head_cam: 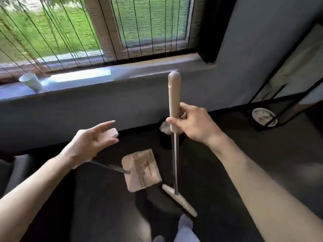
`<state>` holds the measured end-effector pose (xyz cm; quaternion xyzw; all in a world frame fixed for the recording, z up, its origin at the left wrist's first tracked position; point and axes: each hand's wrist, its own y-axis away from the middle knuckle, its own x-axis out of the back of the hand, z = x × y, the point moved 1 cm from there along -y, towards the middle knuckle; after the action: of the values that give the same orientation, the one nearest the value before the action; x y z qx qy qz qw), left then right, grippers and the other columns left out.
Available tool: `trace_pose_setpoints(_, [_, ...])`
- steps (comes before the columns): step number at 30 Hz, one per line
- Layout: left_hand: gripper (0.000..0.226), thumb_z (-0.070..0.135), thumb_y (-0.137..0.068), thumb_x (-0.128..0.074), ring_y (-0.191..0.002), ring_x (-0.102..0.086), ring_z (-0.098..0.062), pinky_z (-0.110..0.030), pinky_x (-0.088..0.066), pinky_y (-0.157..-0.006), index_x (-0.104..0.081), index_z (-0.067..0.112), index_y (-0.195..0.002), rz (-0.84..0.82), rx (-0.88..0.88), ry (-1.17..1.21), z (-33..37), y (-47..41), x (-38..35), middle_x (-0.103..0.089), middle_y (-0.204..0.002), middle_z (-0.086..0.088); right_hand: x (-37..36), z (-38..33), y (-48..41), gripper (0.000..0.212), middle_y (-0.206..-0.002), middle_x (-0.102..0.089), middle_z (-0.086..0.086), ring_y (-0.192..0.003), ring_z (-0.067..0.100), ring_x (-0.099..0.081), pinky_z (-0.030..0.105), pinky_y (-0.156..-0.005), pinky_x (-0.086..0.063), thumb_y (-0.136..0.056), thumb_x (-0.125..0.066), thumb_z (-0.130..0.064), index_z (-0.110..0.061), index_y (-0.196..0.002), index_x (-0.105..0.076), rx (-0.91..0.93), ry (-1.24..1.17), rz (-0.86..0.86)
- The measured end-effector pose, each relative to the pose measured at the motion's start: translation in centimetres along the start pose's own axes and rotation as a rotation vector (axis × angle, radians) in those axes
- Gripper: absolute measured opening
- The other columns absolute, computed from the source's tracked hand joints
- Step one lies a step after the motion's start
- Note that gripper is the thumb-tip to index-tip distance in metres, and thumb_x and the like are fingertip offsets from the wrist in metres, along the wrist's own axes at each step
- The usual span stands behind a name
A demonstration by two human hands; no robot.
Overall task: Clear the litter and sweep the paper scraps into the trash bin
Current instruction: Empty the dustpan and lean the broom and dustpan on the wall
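My right hand (194, 123) grips the beige handle of an upright broom (174, 105). Its beige head (180, 200) rests on the dark floor. Left of the head lies a beige dustpan (142, 170), tilted, with its thin dark rod running up to a beige grip (109, 134). My left hand (87, 142) is spread around that grip with straight fingers, and the grip shows between thumb and fingers. A black trash bin (166, 138) stands by the wall behind the broom, with pale paper (164, 127) at its rim. A white paper cup (31, 82) sits on the windowsill.
The wall and grey windowsill (122, 74) run across the back. At the right, a black metal frame (272, 100) stands over a round white dish (264, 117) on the floor. A grey seat edge (15, 170) is at the left. My grey-socked feet (185, 227) are below the broom.
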<state>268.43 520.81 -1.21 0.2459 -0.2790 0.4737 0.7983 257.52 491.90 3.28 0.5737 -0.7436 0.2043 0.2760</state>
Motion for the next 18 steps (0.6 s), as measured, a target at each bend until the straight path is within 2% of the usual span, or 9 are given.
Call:
trace_pose_setpoints(3, [0.041,0.013,-0.078,-0.078,-0.055,-0.057,0.008,-0.006,-0.04,-0.048,-0.069,0.037,-0.111,-0.04,-0.091,-0.004,0.9,-4.3,1.9,-0.066,-0.081,0.025,-0.8,0.6,-3.5,0.017,-0.074,-0.057,-0.009,-0.066,0.007,-0.057,0.025,-0.064,-0.046,-0.084,-0.069,-0.042,-0.035,-0.076,-0.056,-0.015,-0.041,-0.032])
trace_pose_setpoints(5, [0.039,0.01,-0.077,-0.079,-0.067,-0.058,0.019,-0.006,-0.044,-0.065,-0.069,0.032,-0.108,-0.03,-0.101,-0.029,1.5,-7.2,3.2,-0.067,-0.09,0.023,-1.3,1.0,-5.7,0.015,-0.072,-0.062,-0.008,-0.066,0.009,-0.062,0.029,-0.064,-0.053,-0.083,-0.071,-0.041,-0.033,-0.078,-0.059,-0.035,-0.049,-0.048])
trace_pose_setpoints(6, [0.039,0.009,-0.076,-0.079,-0.071,-0.056,0.023,-0.002,-0.041,-0.068,-0.069,0.032,-0.106,-0.03,-0.105,-0.074,2.0,-8.6,3.8,-0.067,-0.088,0.022,-1.4,1.2,-6.9,0.015,-0.072,-0.064,-0.007,-0.066,0.011,-0.064,0.03,-0.062,-0.055,-0.083,-0.071,-0.041,-0.031,-0.079,-0.061,-0.043,-0.048,-0.052])
trace_pose_setpoints(8, [0.04,0.004,-0.076,-0.078,-0.066,-0.053,0.026,0.003,-0.035,-0.057,-0.068,0.033,-0.102,-0.05,-0.106,-0.121,2.8,-11.2,4.7,-0.062,-0.067,0.017,-1.3,1.6,-9.4,0.016,-0.071,-0.065,-0.005,-0.062,0.014,-0.064,0.026,-0.052,-0.052,-0.083,-0.071,-0.039,-0.027,-0.079,-0.063,-0.05,-0.075,-0.057])
trace_pose_setpoints(10, [0.032,0.012,-0.077,-0.079,-0.056,-0.052,0.022,0.001,-0.035,-0.054,-0.071,0.034,-0.099,-0.081,-0.094,-0.151,3.7,-13.2,5.2,-0.062,-0.064,0.009,-1.0,2.1,-11.7,0.015,-0.068,-0.064,-0.009,-0.061,0.008,-0.062,0.019,-0.05,-0.044,-0.084,-0.07,-0.04,-0.028,-0.08,-0.063,-0.035,-0.058,-0.099])
trace_pose_setpoints(11, [0.03,0.016,-0.078,-0.08,-0.058,-0.052,0.022,0.001,-0.036,-0.055,-0.073,0.034,-0.101,-0.098,-0.099,-0.192,4.2,-14.3,5.4,-0.065,-0.069,0.014,-0.9,2.4,-12.9,0.015,-0.066,-0.064,-0.011,-0.062,0.004,-0.061,0.016,-0.053,-0.042,-0.085,-0.069,-0.04,-0.029,-0.079,-0.063,-0.027,-0.057,-0.122])
trace_pose_setpoints(13, [0.033,0.02,-0.079,-0.08,-0.061,-0.054,0.017,-0.001,-0.039,-0.056,-0.073,0.032,-0.108,-0.136,-0.103,-0.27,4.8,-16.6,5.6,-0.071,-0.086,0.009,-0.8,2.9,-14.9,0.014,-0.065,-0.065,-0.016,-0.062,-0.003,-0.061,0.011,-0.055,-0.041,-0.085,-0.069,-0.038,-0.028,-0.078,-0.063,-0.022,-0.096,-0.169])
trace_pose_setpoints(16, [0.037,0.022,-0.078,-0.081,-0.06,-0.054,0.005,-0.002,-0.04,-0.055,-0.073,0.033,-0.112,-0.175,-0.081,-0.345,5.0,-20.0,5.5,-0.072,-0.088,0.003,-1.2,3.8,-18.1,0.014,-0.065,-0.066,-0.019,-0.064,-0.006,-0.06,0.007,-0.059,-0.041,-0.084,-0.071,-0.035,-0.025,-0.077,-0.064,-0.02,-0.102,-0.208])
trace_pose_setpoints(18, [0.037,0.023,-0.076,-0.082,-0.059,-0.053,0.017,0.001,-0.038,-0.055,-0.073,0.032,-0.111,-0.206,-0.081,-0.34,4.7,-22.1,5.3,-0.068,-0.077,0.016,-2.0,4.4,-20.0,0.012,-0.07,-0.067,-0.015,-0.07,-0.001,-0.061,0.013,-0.067,-0.046,-0.084,-0.072,-0.032,-0.023,-0.081,-0.066,-0.014,-0.121,-0.251])
